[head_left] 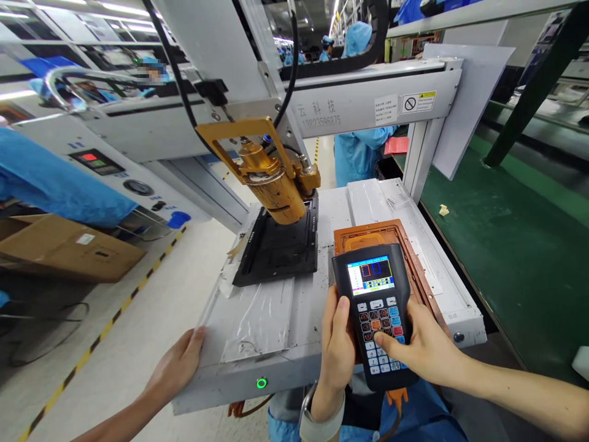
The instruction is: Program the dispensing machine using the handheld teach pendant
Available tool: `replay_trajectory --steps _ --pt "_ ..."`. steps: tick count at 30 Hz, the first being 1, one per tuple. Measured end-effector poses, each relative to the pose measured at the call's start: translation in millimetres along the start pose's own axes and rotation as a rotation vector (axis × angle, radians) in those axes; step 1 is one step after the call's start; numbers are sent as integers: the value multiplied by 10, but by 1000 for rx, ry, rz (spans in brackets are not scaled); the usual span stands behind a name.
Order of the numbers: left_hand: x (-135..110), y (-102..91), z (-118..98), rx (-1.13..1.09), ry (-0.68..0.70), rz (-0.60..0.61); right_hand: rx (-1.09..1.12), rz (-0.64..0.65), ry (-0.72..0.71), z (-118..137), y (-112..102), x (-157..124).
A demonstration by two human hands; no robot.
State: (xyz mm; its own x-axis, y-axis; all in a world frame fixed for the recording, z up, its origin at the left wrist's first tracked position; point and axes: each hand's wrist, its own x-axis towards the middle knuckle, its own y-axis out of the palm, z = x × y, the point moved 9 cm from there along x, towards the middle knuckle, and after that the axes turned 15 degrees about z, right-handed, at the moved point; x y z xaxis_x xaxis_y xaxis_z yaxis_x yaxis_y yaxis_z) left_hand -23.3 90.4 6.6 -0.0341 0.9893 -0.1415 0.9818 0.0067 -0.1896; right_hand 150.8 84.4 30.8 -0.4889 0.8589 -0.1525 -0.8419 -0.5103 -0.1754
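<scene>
My right hand [426, 353] grips the right side of a black handheld controller [375, 307], with its thumb pressed on the coloured keypad below the lit screen. A third hand [335, 350] wearing a grey wrist band comes up from the bottom centre. It holds the controller's left side and seems to belong to another person. My left hand [177, 365] rests against the front left corner of the white machine base [294, 319], thumb stretched out and nothing in it. A gold dispensing head [276, 178] hangs over a black fixture tray [276, 252].
An orange-brown fixture frame [414, 245] lies under the controller. A green button [261, 383] glows on the base front. A cardboard box [64, 245] sits at the left, and a green bench [515, 245] at the right. People in blue gowns [356, 153] work behind the machine.
</scene>
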Motion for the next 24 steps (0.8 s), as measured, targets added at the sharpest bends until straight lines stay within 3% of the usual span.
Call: replay_trajectory --steps 6,8,10,14,16,17,19,22,24 --pt "-17 108 76 88 -54 -40 11 -4 -8 13 -9 2" --pt "-10 -58 121 115 -54 -42 7 -3 -1 5 -11 7" --pt "-6 -572 171 175 -64 -109 3 -5 4 0 -14 8" --pt "12 -2144 362 365 -198 -292 -17 -11 16 2 -21 5" --pt "33 -2731 507 391 -236 -341 -35 -15 17 15 -27 6" --pt "45 -2919 599 405 -258 -351 -37 -14 13 25 -27 8" --pt "72 -3101 797 451 -308 -333 -24 -6 -2 41 -21 11" --pt "88 -3138 993 481 -319 -316 -3 4 -10 41 -10 8" --pt "76 -3131 1000 445 -281 -346 -2 2 -9 33 -6 0"
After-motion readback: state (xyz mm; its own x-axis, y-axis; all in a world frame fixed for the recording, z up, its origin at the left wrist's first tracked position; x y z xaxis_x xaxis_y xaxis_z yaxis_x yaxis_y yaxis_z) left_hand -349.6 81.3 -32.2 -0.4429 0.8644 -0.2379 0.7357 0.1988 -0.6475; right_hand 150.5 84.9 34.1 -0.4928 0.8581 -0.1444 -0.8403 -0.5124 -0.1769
